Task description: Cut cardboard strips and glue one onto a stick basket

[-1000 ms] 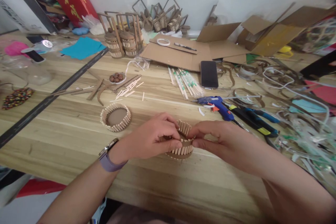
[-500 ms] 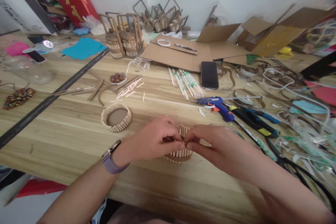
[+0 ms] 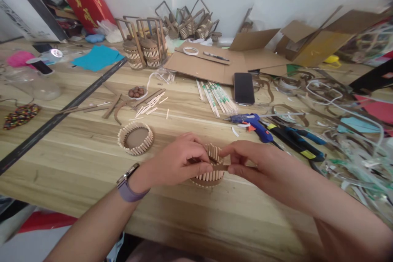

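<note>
Below my hands stands a small round basket (image 3: 211, 177) with a wall of upright wooden sticks and a brown base band. A brown cardboard strip (image 3: 220, 168) runs across its near rim. My left hand (image 3: 187, 157) pinches this strip between thumb and fingers, its palm hiding the basket's left side. On the right, my right hand (image 3: 245, 159) is closed on the strip's other end with the thumb and forefinger. A second stick-walled basket (image 3: 135, 153) with a brown floor sits to the left, untouched.
A blue glue gun (image 3: 251, 123) and blue-handled pliers (image 3: 303, 135) lie right, near tangled strips. Behind are a black phone (image 3: 244, 88), packaged sticks (image 3: 215, 96), loose sticks (image 3: 150, 104), brown beads or nuts (image 3: 136, 91) in a dish, finished handled baskets (image 3: 152, 54) and flattened cardboard (image 3: 205, 65).
My right hand has drawn slightly away from my left, and the strip between them now shows. The basket stays in about the same place.
</note>
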The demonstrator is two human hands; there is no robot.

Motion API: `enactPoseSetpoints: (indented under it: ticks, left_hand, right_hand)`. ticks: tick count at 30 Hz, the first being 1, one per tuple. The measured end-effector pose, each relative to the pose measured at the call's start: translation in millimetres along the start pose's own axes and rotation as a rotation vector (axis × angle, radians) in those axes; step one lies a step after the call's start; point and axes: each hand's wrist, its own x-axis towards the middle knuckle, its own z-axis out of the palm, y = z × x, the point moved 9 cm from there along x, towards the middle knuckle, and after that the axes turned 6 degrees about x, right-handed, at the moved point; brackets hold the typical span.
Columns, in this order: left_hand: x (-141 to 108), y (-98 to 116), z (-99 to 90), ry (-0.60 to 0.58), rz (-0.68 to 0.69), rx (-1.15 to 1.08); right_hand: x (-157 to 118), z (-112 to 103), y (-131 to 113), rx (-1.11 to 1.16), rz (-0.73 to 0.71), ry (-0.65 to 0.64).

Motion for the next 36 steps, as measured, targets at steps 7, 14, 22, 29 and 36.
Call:
enactPoseSetpoints:
  ticks: [7, 14, 22, 29, 36]
  left_hand:
    - [-1, 1, 1.8, -0.026, 0.019, -0.043]
    - [-1, 3, -0.3, -0.028, 0.027, -0.045]
    - [1, 1, -0.1, 0.052, 0.004, 0.098]
    - [3, 5, 11.9, 0.002, 0.046, 0.173]
    - [1, 1, -3.5, 0.057, 0.022, 0.152]
  right_hand:
    - [4, 2, -7, 0.001, -0.098, -0.021]
    - [4, 4, -9, -0.058, -0.108, -0.010]
    - [3, 15, -8, -0.153, -0.041, -0.029]
    - [5, 7, -7, -0.025, 0.021, 0.029]
    - [-8, -21, 25, -0.046, 0.084, 0.003]
